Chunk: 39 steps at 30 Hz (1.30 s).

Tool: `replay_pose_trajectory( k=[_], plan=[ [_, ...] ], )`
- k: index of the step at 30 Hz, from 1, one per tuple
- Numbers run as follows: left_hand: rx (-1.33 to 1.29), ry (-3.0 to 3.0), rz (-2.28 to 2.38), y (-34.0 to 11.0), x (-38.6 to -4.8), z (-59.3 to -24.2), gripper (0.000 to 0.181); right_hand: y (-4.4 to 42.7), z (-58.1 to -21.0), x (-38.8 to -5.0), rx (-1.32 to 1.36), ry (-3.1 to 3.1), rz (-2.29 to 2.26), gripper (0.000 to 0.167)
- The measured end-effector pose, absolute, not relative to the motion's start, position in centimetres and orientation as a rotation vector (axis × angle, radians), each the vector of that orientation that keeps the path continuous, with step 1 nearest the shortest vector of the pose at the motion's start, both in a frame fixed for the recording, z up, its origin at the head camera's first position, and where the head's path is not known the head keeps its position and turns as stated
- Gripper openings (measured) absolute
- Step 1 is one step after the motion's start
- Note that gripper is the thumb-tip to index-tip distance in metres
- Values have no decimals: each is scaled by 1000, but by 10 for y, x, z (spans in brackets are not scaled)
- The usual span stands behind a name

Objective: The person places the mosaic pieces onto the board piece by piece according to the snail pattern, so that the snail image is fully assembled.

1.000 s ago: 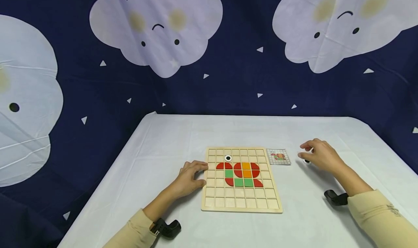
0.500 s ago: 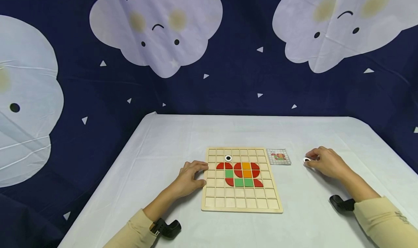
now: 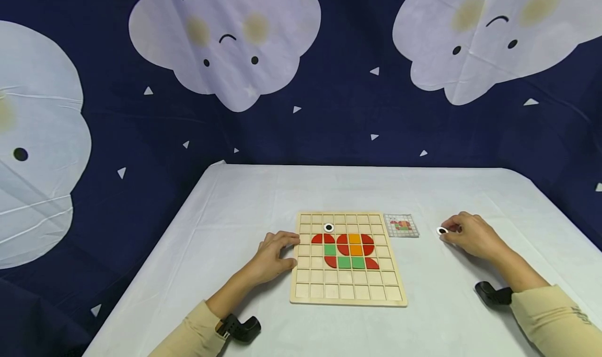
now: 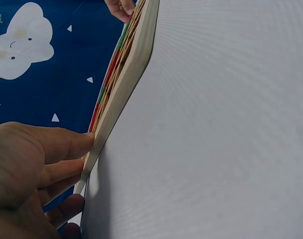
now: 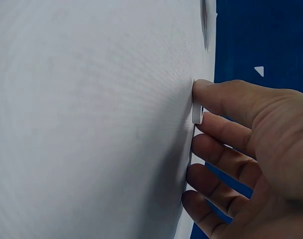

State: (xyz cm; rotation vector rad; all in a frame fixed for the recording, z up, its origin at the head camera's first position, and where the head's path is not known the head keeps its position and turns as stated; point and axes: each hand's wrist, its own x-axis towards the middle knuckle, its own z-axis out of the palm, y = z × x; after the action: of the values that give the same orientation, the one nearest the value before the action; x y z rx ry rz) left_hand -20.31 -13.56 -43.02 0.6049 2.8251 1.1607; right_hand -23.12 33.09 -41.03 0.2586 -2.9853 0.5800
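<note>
A wooden grid board (image 3: 324, 291) lies on the white table, with red, green and orange pieces set in its cells. One round white eye piece (image 3: 328, 227) with a black centre sits near its top. My left hand (image 3: 270, 257) touches the board's left edge with thumb and fingertips; the left wrist view has the thumb (image 4: 74, 144) against that edge. Off to the right, a second eye piece (image 3: 441, 231) lies flat on the table. My right hand (image 3: 472, 235) pinches it between thumb and index finger, and the right wrist view shows its thin white rim (image 5: 197, 113).
A small pattern card (image 3: 401, 226) printed with a coloured grid design lies by the board's upper right corner, between the board and my right hand. The white tablecloth (image 3: 263, 189) stretches around them. A dark blue cloth (image 3: 338, 132) with clouds hangs behind.
My right hand has come down and slightly right onto the second eye piece, its thumb and index finger now at the piece. The left hand and board have stayed put.
</note>
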Motion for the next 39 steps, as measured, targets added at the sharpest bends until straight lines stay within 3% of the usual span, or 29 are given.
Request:
replay_pose_trajectory(
  k=[13, 19, 39],
  plan=[
    [719, 2874, 1157, -137, -201, -432, 45, 326, -406, -233, 271, -2968, 587, 29],
    [635, 2831, 1164, -136, -203, -431, 45, 307, -397, -236, 305, -2947, 601, 29],
    [588, 2808, 1178, -136, -202, -429, 46, 167, -375, -255, 630, -2902, 700, 23]
  ],
)
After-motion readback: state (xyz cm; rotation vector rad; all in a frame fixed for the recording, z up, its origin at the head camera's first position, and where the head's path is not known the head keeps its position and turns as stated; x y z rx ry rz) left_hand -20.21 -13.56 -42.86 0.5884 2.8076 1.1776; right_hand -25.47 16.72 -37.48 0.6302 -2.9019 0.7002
